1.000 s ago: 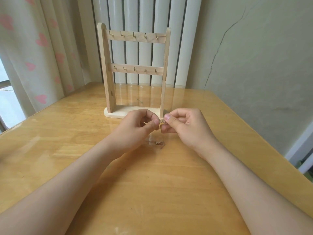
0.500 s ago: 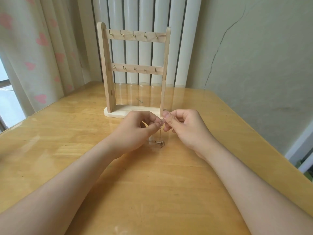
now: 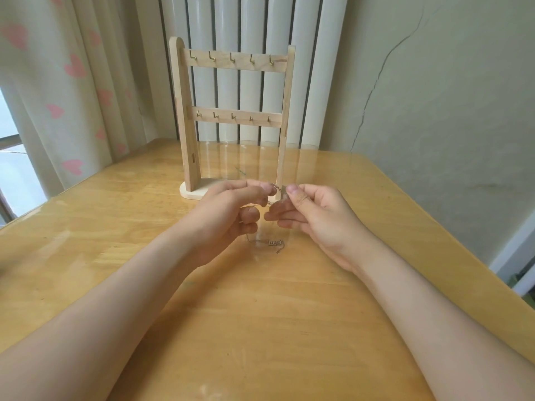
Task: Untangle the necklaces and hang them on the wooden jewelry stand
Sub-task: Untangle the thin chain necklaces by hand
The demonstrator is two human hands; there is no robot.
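A wooden jewelry stand [image 3: 231, 117] rises at the back of the table, with two rails of small brass hooks, all bare. In front of its base, my left hand [image 3: 228, 212] and my right hand [image 3: 312, 218] pinch a thin chain necklace [image 3: 276, 187] between thumbs and fingertips, a short stretch of chain showing between them. The chain drops down to a small bar pendant [image 3: 275, 242] lying on the table under my hands. Whether one or two necklaces are tangled there I cannot tell.
The yellow wooden table [image 3: 260, 328] fills the lower view, its right edge running diagonally past my right arm. Behind the stand are a white radiator [image 3: 252, 30], a heart-patterned curtain [image 3: 72, 82] on the left and a cracked wall [image 3: 434, 96] on the right.
My hands have risen a little and drawn slightly apart, so a short piece of chain now shows between the fingertips. The pendant has stayed on the table.
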